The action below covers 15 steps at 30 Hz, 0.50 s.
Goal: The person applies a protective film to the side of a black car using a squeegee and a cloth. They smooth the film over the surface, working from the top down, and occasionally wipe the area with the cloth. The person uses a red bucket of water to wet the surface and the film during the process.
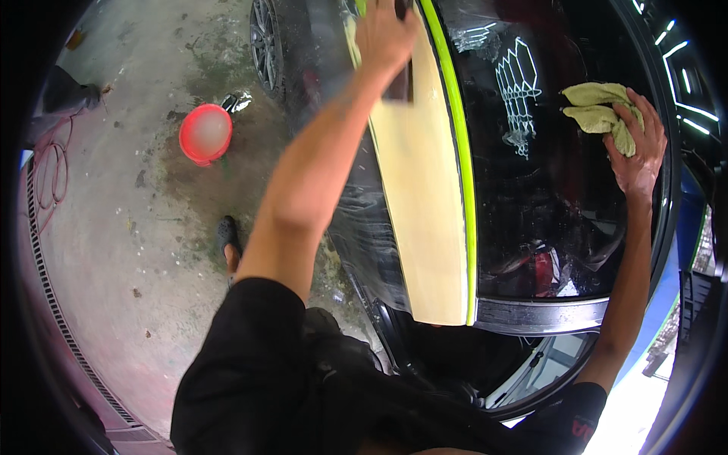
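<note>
My left hand (385, 34), blurred by motion, is at the far end of a cream-coloured strip of car body (425, 205). Under its fingers is a dark, flat sanding block (402, 87), smeared in the picture and resting on the strip. Bright green masking tape (459, 144) runs along the strip's right edge. On the glossy black glass (523, 197) to the right, my right hand (641, 144) grips a folded yellow-green cloth (597, 106) between thumb and fingers.
A red bucket (205, 135) of cloudy liquid stands on the wet, stained concrete floor at left. A car wheel (265, 45) is beyond it. A red hose (53, 171) lies coiled near a floor drain grate (49, 269). Near my body is an open car door gap (455, 364).
</note>
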Each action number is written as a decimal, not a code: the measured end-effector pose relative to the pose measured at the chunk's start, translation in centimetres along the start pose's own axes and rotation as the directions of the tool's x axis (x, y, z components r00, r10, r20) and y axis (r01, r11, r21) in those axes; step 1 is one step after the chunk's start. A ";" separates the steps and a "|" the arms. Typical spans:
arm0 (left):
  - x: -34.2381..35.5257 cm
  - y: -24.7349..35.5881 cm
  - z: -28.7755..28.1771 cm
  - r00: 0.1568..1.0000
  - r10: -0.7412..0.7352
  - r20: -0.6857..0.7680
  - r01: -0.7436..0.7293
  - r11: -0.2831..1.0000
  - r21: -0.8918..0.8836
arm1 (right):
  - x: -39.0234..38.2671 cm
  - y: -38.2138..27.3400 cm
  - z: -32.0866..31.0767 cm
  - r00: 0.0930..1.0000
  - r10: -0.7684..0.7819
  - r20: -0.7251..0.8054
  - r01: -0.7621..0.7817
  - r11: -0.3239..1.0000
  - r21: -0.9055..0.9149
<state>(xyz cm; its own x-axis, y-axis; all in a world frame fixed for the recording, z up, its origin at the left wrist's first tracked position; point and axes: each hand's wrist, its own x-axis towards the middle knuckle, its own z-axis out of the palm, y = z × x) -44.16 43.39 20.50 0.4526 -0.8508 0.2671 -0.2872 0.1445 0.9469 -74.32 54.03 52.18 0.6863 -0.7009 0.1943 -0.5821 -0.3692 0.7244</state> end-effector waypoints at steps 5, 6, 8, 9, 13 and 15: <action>-12.2 0.4 -0.4 0.996 0.040 0.085 -0.041 0.999 0.011 | -0.6 -0.1 0.1 0.999 0.010 0.033 -0.010 1.000 0.001; -16.6 0.5 0.1 0.991 0.116 0.064 -0.119 0.992 0.035 | -0.9 0.2 -0.7 0.998 0.021 0.057 -0.019 0.999 -0.040; -18.8 1.6 -0.2 0.992 0.046 0.121 -0.031 0.992 -0.120 | -1.3 0.5 -0.6 0.998 0.036 0.061 -0.033 0.998 -0.053; -16.5 1.5 0.1 0.992 0.104 0.074 -0.098 0.992 -0.082 | -1.2 0.6 -0.6 0.999 0.026 0.046 -0.024 0.999 -0.038; 0.0 1.3 0.4 0.999 0.031 -0.024 -0.030 0.999 0.034 | -0.4 -0.3 0.0 1.000 0.019 0.003 -0.019 1.000 0.010; 1.0 0.5 0.4 0.999 0.022 -0.028 -0.019 0.996 0.086 | 0.0 -0.9 0.2 1.000 0.014 -0.002 -0.014 0.999 0.044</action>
<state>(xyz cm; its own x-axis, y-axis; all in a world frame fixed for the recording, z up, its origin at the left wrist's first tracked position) -44.20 42.44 21.15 0.4701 -0.8327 0.2925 -0.3676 0.1165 0.9226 -73.91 54.22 51.41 0.6791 -0.7045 0.2059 -0.6101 -0.3859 0.6919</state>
